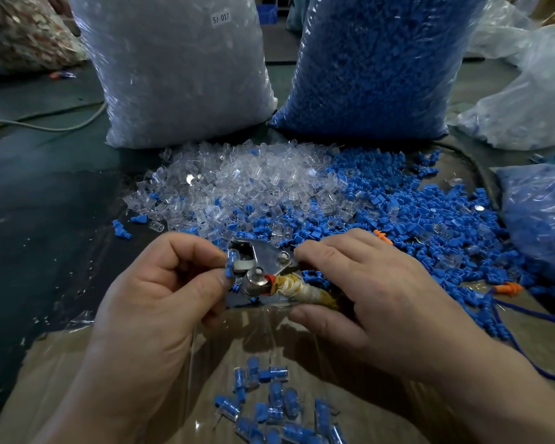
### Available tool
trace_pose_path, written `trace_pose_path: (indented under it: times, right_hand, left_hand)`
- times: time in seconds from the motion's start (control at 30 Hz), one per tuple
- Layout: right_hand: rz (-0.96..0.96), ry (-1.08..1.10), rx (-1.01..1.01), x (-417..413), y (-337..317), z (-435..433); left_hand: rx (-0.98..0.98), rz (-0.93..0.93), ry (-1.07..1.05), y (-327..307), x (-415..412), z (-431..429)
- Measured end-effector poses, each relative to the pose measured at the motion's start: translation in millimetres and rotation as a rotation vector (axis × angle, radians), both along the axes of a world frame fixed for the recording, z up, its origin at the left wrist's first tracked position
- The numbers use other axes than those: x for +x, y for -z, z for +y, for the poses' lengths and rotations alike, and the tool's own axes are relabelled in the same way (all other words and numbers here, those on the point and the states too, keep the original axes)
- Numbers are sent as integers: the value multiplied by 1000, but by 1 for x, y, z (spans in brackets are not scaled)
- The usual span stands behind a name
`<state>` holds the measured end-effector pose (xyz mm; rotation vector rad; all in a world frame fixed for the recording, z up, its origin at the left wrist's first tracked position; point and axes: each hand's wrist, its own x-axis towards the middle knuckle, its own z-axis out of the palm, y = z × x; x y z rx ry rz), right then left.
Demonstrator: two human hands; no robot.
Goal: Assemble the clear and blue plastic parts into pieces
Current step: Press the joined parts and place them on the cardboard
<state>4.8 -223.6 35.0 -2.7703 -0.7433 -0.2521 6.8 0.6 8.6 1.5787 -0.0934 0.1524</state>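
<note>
Assembled pieces (269,405), each a blue insert inside a clear sleeve, lie in a loose heap under clear film on brown cardboard (61,379) at the bottom edge. Just above them the two hands meet. The left hand (154,290) has its fingers curled and pinches a small blue-and-clear piece (230,261) between thumb and forefinger, holding it against the nose of a metal plier tool (260,261). The right hand (366,290) is wrapped round the tool's handles, which are bound in yellowish tape (302,291); whether the handles are squeezed together I cannot tell.

Beyond the hands, loose stock covers the dark table (45,219): a mound of clear parts (237,181) to the left, running into a spread of blue parts (398,213) to the right, the two mixed where they meet. A few orange parts (382,237) lie among the blue.

Farther back stand two tall plastic sacks, touching at the base: the clear-parts sack (180,68), bearing a white label (220,17), and the blue-parts sack (375,59). A grey cable (45,126) crosses the table at the far left.
</note>
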Motion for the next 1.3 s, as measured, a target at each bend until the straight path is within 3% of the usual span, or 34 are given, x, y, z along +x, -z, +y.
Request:
trace_pose_path:
  times: [0.4, 0.9, 1.13, 1.17, 1.3]
  right_hand:
    - [-23, -14, 70, 1, 0, 4]
    - [-5, 27, 45, 4, 3, -6]
    - [17, -2, 73, 8, 3, -13]
    - [14, -12, 90, 9, 3, -14]
    - [-26, -3, 120, 10, 4, -15]
  left_hand:
    - [25, 26, -32, -5, -5, -4]
    - [293, 138, -134, 4, -2, -5]
    - [521, 62, -205, -7, -12, -10]
    - [521, 78, -185, -9, -11, -8]
    - [137, 362, -27, -12, -6, 1]
